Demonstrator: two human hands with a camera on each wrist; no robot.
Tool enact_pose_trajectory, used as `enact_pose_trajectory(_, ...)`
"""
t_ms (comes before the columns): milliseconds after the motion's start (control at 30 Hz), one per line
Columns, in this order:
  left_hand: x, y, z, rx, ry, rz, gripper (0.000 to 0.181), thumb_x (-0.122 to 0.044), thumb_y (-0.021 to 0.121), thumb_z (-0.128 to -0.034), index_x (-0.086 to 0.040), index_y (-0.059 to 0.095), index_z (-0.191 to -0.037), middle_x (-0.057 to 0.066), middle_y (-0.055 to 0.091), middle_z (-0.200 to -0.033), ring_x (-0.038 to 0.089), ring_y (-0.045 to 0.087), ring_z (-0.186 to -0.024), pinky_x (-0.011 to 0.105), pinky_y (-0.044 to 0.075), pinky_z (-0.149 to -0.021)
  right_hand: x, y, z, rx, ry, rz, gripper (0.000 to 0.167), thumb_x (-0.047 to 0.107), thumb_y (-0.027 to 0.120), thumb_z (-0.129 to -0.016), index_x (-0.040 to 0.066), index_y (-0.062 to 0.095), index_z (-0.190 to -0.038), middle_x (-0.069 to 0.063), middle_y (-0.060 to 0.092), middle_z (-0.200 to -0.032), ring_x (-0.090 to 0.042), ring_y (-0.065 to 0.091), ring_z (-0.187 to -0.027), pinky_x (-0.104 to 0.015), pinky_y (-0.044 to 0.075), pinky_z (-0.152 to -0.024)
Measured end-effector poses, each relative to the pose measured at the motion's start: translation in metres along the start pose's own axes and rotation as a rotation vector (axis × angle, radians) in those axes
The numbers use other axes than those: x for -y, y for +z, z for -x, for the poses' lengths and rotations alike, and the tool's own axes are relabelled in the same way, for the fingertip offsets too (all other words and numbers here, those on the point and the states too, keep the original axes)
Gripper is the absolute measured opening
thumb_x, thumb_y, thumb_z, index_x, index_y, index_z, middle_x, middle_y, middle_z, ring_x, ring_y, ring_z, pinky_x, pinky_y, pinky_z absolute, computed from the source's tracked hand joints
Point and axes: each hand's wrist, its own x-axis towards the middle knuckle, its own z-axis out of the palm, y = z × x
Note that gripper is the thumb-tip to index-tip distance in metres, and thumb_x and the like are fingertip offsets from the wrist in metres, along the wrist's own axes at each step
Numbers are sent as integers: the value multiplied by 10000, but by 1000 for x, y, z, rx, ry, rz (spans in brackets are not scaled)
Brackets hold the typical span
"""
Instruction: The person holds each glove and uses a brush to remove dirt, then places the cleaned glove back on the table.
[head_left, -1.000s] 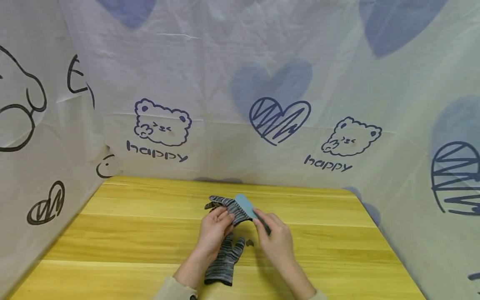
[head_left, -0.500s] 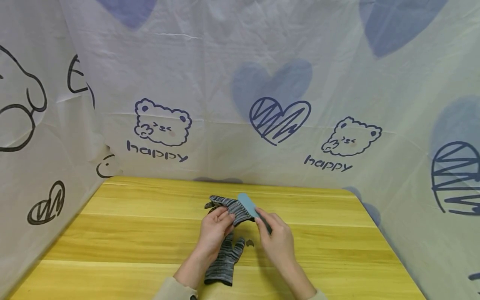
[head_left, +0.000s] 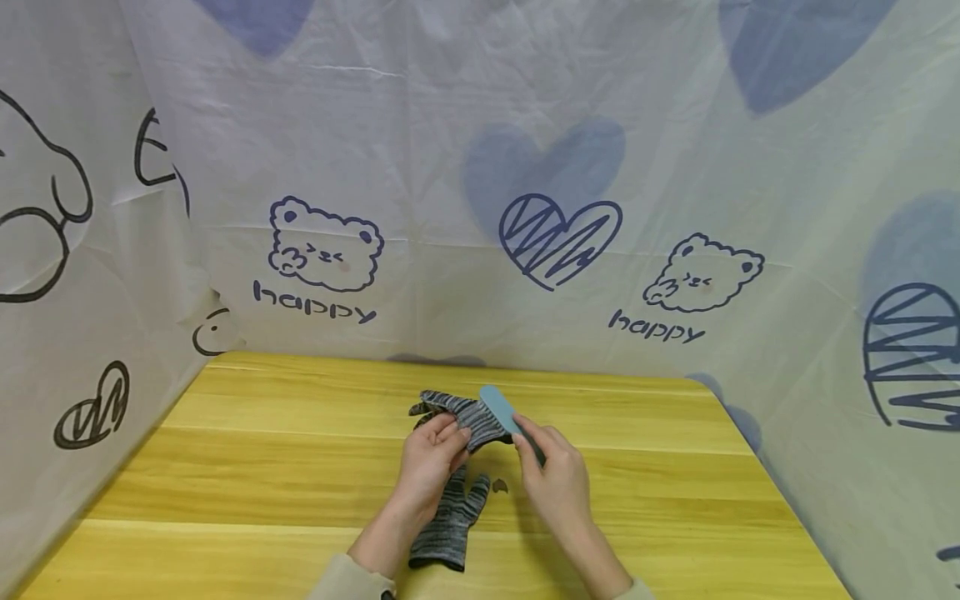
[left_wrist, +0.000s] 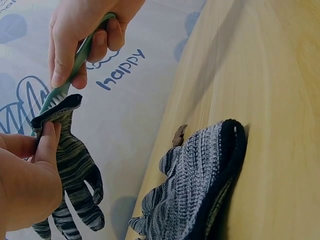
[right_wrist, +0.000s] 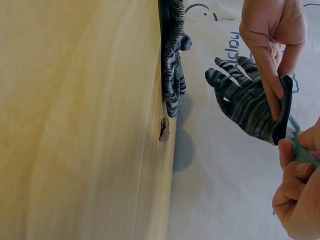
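Note:
My left hand (head_left: 427,462) pinches a grey-and-black striped knit glove (head_left: 480,421) near its cuff, above the table. In the left wrist view the held glove (left_wrist: 75,165) hangs with its fingers downward. My right hand (head_left: 557,479) grips the handle of a blue-green brush (head_left: 497,408). White bristles of the brush (left_wrist: 80,57) show in the left wrist view, close against the far side of the black cuff edge. A matching glove (head_left: 444,533) lies on the table below the hands, fingers away from me.
A small brown scrap (head_left: 500,486) lies on the table, just right of the lying glove's thumb. The wood-grain table (head_left: 675,492) ends at the back against a white printed cloth (head_left: 442,275), which also hangs at both sides.
My right hand has slid the brush slightly to the right along the held glove, towards its cuff. My left hand and the glove on the table stay nearly still.

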Motion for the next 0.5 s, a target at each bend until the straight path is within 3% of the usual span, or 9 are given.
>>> enact_pose_trajectory(500, 1, -2, 0, 8, 3, -3, 620, -24, 522, -1069, 196, 203, -1552, 407, 291, -1572, 442, 358, -1463, 203, 546, -894, 2, -2, -1, 1, 26, -3, 285, 57, 766, -942, 51, 765, -1227, -80, 748, -914, -71, 547, -633, -216, 447, -521)
